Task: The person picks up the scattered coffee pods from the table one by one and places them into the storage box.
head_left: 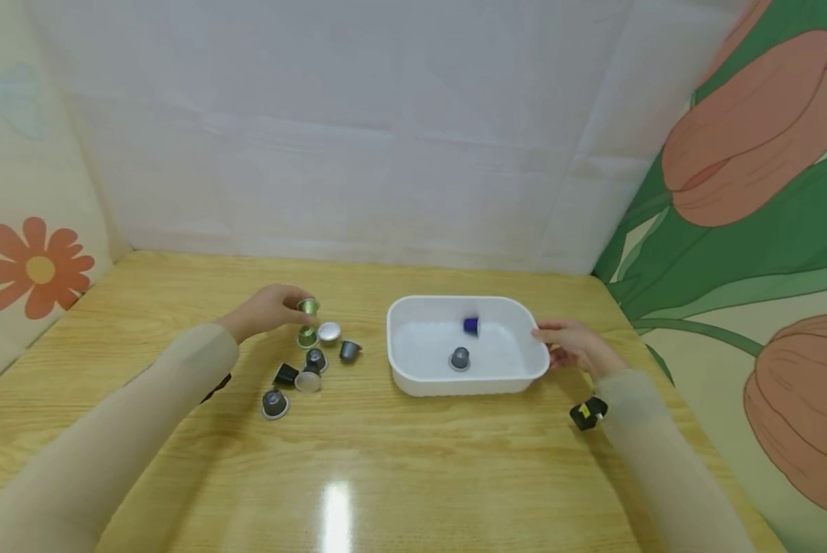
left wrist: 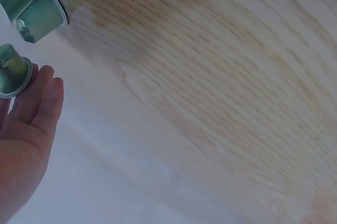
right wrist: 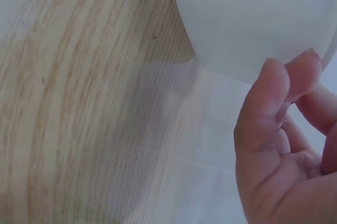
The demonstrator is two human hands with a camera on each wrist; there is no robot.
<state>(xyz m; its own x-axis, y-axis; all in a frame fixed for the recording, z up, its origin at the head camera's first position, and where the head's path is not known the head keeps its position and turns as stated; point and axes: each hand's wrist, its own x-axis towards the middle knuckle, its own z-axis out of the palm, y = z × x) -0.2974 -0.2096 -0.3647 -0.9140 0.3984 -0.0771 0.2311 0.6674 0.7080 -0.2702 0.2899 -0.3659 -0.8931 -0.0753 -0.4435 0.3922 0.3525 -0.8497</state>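
Observation:
My left hand (head_left: 272, 311) pinches a green coffee capsule (head_left: 309, 306) between thumb and fingers, above the left part of the table. In the left wrist view that capsule (left wrist: 14, 71) sits at the fingertips, its rim against them. Just below the hand, another green capsule (head_left: 307, 337) lies beside a capsule with a pale lid (head_left: 329, 332). At the right end of a white plastic tub (head_left: 468, 387), my right hand (head_left: 570, 344) grips the rim, thumb on top and fingers against the outside. Inside the tub are a purple capsule (head_left: 471, 326) and a grey capsule (head_left: 460, 358).
Around the loose group lie a dark grey capsule (head_left: 349, 352), a black capsule (head_left: 286, 375), a translucent-looking one (head_left: 308, 382) and a grey capsule (head_left: 275, 403) nearest me. A white cloth (head_left: 358, 153) hangs behind the wooden table (head_left: 385, 476).

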